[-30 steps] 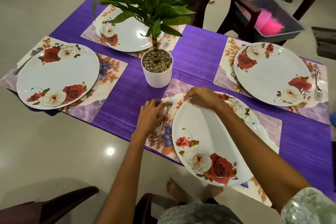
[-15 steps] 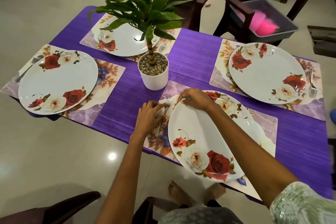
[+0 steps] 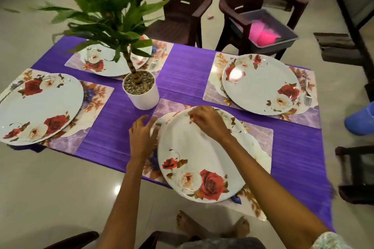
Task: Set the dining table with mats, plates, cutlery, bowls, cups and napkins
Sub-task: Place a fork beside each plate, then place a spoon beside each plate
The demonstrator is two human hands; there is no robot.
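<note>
Right hand rests on near plate; left hand blurred beside it.

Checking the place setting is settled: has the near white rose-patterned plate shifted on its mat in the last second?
Cannot tell. The near white rose-patterned plate sits similarly against its floral place mat and the white plant pot; the camera moved.

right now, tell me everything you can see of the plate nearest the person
The nearest plate is large, round and glossy white, with red and cream roses printed at its near edge and more flowers at its far rim. It lies on a floral place mat at the table's near edge. The right hand rests on its far rim, fingers bent; the left hand is at its left rim, too blurred to show contact.
</note>
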